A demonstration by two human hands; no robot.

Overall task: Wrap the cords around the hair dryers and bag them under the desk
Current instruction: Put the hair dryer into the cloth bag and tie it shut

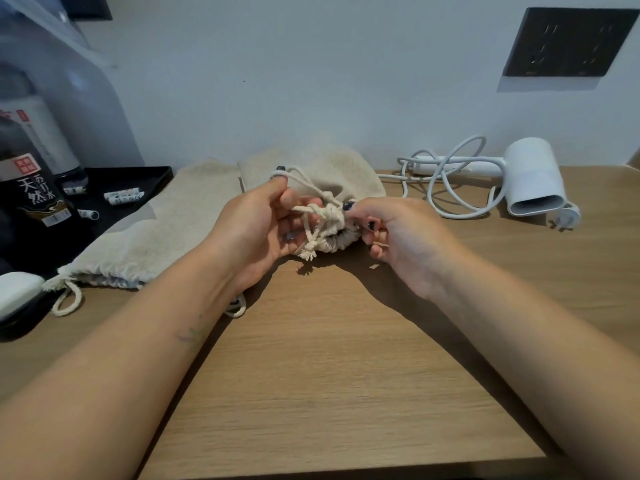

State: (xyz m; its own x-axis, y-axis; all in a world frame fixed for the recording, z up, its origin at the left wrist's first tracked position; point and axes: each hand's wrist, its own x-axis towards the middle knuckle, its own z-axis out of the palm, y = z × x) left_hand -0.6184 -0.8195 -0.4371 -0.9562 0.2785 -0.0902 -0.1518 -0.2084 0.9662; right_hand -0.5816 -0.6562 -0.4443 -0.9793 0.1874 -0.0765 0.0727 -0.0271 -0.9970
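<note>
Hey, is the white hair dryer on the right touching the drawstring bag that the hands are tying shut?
Apart. The head view shows bare desk between the hair dryer and the drawstring bag; only the dryer's loose cord runs toward it.

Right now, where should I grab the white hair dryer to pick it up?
Probably grab the hair dryer by its long straight handle, coming from above. The handle lies flat along the wall, pointing left; the barrel looks too wide. Its cord is loose, so gather it.
</note>
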